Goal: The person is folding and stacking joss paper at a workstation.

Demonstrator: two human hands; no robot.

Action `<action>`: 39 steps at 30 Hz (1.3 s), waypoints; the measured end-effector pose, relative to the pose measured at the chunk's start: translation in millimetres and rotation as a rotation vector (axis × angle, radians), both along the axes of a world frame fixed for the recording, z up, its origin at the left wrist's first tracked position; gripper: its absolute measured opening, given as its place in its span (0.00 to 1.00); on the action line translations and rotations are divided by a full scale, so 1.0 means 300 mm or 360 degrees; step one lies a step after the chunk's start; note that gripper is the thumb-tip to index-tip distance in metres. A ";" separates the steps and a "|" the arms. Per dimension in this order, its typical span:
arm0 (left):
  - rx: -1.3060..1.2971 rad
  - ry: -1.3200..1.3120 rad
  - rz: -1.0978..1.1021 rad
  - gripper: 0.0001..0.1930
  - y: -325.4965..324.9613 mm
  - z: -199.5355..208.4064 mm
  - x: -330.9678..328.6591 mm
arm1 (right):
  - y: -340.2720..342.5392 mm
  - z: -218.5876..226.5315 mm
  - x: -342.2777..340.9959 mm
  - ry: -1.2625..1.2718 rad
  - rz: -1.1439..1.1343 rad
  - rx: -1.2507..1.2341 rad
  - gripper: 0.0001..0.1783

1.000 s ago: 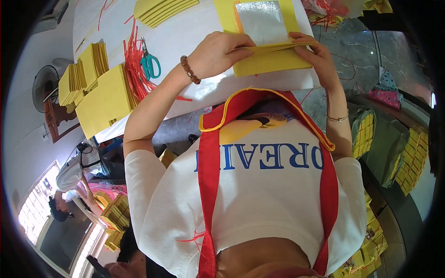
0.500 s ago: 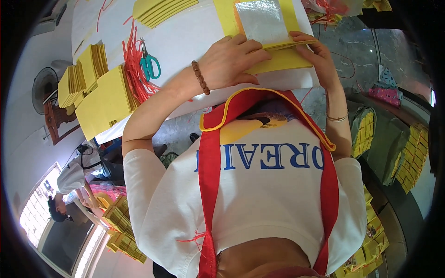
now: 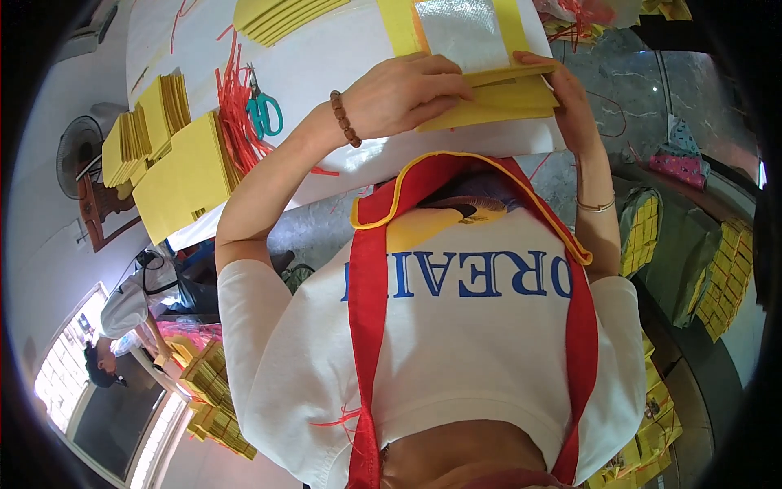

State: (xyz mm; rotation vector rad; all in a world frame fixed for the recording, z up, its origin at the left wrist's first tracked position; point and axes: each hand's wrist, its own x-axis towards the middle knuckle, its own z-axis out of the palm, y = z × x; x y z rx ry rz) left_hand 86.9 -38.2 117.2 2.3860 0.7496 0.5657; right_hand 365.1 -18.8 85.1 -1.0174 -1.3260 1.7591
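A folded bundle of yellow paper [image 3: 497, 102] lies at the table's near edge, its layers slightly fanned apart. My left hand [image 3: 403, 94], with a brown bead bracelet at the wrist, has its fingers curled on the bundle's left end. At the right end, my right hand [image 3: 573, 106] grips the paper between thumb and fingers. Just beyond lies a yellow sheet with a silver foil patch [image 3: 462, 34], its near part hidden behind the bundle. Left of my left hand are scissors [image 3: 264, 114] with teal handles, beside a heap of red plastic strings [image 3: 234, 122].
Yellow paper stacks [image 3: 186, 175] stand along the white table's [image 3: 342, 49] left edge. Another fanned stack [image 3: 289, 16] lies at the far side. A fan [image 3: 77, 155] and a person [image 3: 134, 306] are at left. Tied yellow bundles [image 3: 725, 277] sit at right.
My left hand has shifted slightly left and away from me, its fingers more curled. The bundle's layers at the right end have spread further apart.
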 end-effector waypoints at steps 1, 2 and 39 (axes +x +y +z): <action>-0.0002 0.0002 -0.0001 0.15 -0.006 0.001 0.000 | 0.001 -0.004 0.007 0.0109 0.0033 0.0000 0.20; -0.0018 0.0027 0.0105 0.14 -0.018 0.007 0.002 | 0.001 -0.008 0.012 0.0218 0.0066 -0.0001 0.21; 0.0230 0.0060 0.0472 0.29 -0.071 0.047 0.015 | -0.006 -0.037 -0.016 -0.0090 -0.0123 0.0127 0.15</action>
